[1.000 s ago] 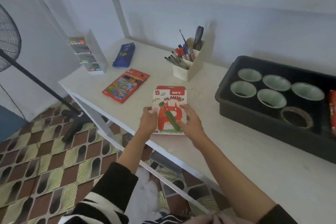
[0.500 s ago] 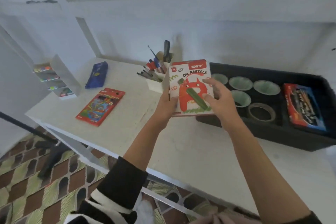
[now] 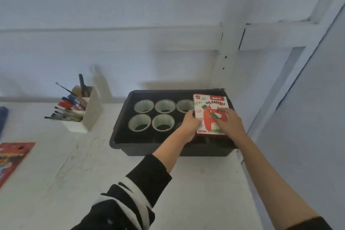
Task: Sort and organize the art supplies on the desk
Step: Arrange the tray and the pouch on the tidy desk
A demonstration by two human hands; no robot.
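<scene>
Head view: you look down on a white worktop (image 3: pixel 112 183) against a pale wall, with both your arms reaching toward the right of centre.
Pastel box: the box of oil pastels (image 3: pixel 210 104) sits right of centre in the frame, face up and nearly level, over the right end of the black bin (image 3: pixel 149 149). Whether its underside rests on anything inside, you cannot tell.
Left hand: your left hand (image 3: pixel 190 126) grips the box's left edge, fingers curled round it.
Right hand: your right hand (image 3: pixel 231 125) holds the box's right side, thumb pressed on the printed face, the other fingers hidden beneath.
Bin: it stands on the worktop at the centre of the frame, its back wall close to the wall of the room.
Cups: pale round cups (image 3: pixel 144 106) stand in the bin's left part, three in the back row and two in the front row. The rightmost back one is partly hidden by your left hand and the box.
Pen holder: a white holder (image 3: pixel 89 117) left of the bin, well apart from it, holds pens and brushes (image 3: pixel 69 106) that lean out to the left.
Red pack: a flat red pack (image 3: pixel 13 157) lies at the lower left edge, cut off by the frame.
Blue thing: a blue shape (image 3: pixel 3 117) shows at the left edge, too cropped to name.
Sleeve: a black sleeve with white stripes (image 3: pixel 130 192) covers your left forearm.
</scene>
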